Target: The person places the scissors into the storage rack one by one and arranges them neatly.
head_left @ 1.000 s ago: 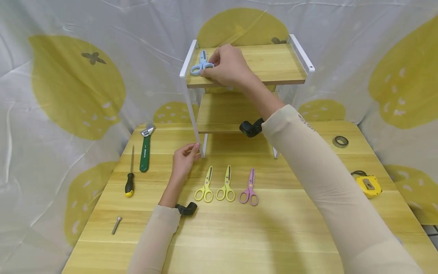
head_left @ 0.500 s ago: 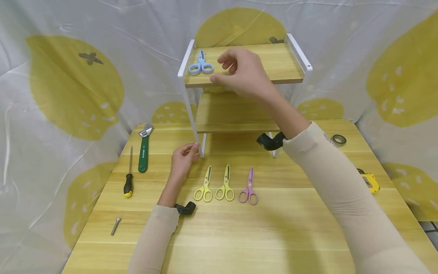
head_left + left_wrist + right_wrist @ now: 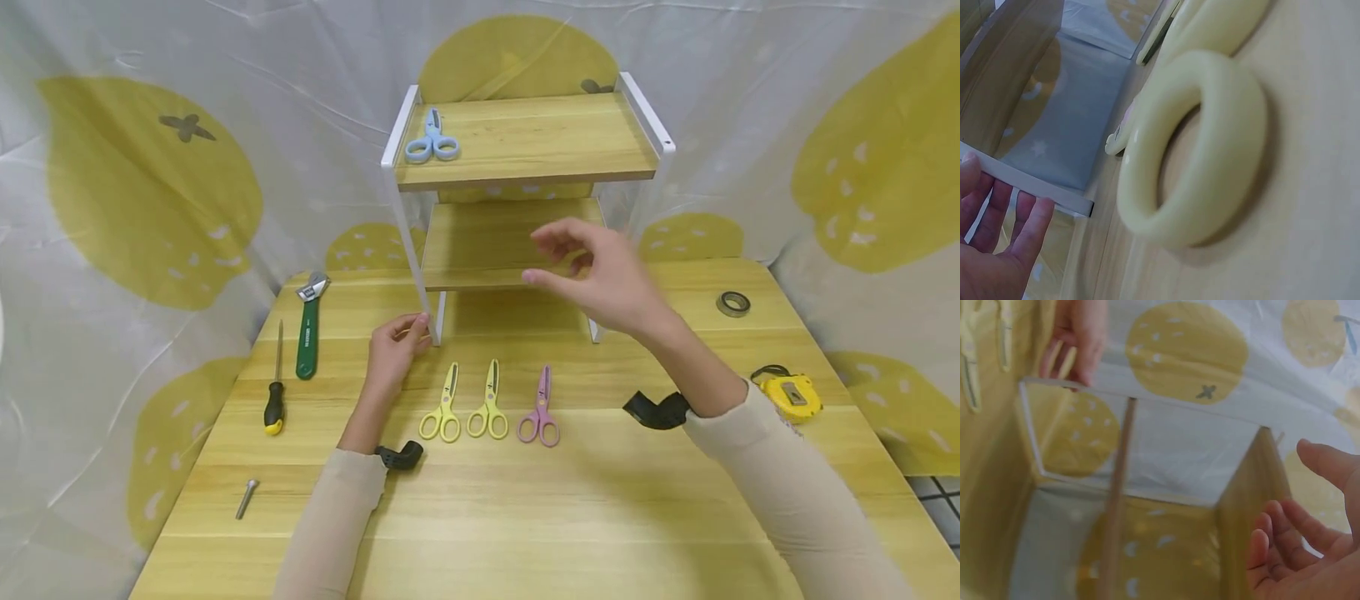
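Observation:
A two-tier shelf rack (image 3: 525,177) with wooden boards and white metal sides stands at the back of the table. My left hand (image 3: 393,350) pinches its front left leg (image 3: 1041,185) low down, thumb on one side and fingers on the other. Light blue scissors (image 3: 432,137) lie on the top board at its left end. My right hand (image 3: 611,275) hangs in the air in front of the lower board, fingers loosely bent, holding nothing. On the table before the rack lie yellow scissors (image 3: 442,408), a second yellow pair (image 3: 489,407) and purple scissors (image 3: 541,412).
To the left lie an adjustable wrench (image 3: 308,333) with a green handle, a screwdriver (image 3: 275,400) and a bolt (image 3: 246,500). On the right are a dark ring (image 3: 733,303) and a yellow tape measure (image 3: 793,396). A lemon-print curtain (image 3: 315,150) hangs behind the table.
My right hand has let go of the blue scissors, leaving them on the top board, and has moved down and to the right. My left hand has stayed at the rack's leg.

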A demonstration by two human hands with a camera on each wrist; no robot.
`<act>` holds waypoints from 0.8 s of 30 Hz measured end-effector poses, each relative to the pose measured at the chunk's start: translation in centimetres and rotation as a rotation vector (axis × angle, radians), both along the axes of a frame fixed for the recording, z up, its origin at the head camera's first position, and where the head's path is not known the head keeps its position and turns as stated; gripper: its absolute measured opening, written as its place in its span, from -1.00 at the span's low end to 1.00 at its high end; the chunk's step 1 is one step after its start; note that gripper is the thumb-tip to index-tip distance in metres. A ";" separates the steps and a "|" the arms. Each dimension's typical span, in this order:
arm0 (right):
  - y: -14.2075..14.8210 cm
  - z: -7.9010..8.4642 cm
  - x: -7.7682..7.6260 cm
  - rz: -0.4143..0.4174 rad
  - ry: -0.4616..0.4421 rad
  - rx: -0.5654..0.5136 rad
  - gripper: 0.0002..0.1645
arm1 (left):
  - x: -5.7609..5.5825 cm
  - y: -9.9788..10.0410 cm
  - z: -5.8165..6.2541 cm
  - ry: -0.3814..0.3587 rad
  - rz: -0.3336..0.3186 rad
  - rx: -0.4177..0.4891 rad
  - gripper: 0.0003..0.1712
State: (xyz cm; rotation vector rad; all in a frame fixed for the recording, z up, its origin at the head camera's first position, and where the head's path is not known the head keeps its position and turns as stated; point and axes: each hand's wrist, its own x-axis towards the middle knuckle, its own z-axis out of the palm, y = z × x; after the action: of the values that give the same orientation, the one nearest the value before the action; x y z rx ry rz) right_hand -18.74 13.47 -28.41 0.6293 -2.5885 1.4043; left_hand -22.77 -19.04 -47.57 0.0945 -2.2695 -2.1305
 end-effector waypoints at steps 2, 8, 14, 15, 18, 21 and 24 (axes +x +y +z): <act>0.6 -1.7 0.7 0.012 -0.024 -0.004 -0.43 | 0.0 0.0 0.1 -0.003 -0.001 -0.004 -0.40; 2.2 -6.6 2.7 0.056 -0.097 -0.036 -0.40 | 0.1 0.0 0.2 -0.019 0.004 -0.001 -0.35; 2.7 -10.8 4.5 0.055 -0.187 -0.047 -0.36 | -0.1 0.0 0.1 -0.025 0.005 -0.017 -0.33; 2.7 -11.4 4.8 0.050 -0.204 -0.047 -0.35 | -0.1 0.0 0.0 -0.027 0.006 -0.019 -0.32; 2.8 -13.3 5.7 0.035 -0.254 -0.050 -0.32 | -0.1 -0.1 0.0 -0.035 0.006 -0.019 -0.31; 2.8 -15.1 6.5 0.021 -0.301 -0.052 -0.27 | -0.1 0.0 0.0 -0.037 0.007 -0.008 -0.32; 2.7 -16.8 7.2 0.013 -0.331 -0.044 -0.22 | 0.0 0.0 0.0 -0.036 0.006 -0.001 -0.32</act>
State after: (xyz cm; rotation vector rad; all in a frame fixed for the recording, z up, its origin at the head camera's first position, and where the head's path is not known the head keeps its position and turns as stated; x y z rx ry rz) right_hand -11.55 16.17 -45.23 0.4391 -2.7905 1.6928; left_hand -22.80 -19.07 -47.61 0.1398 -2.2860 -2.1425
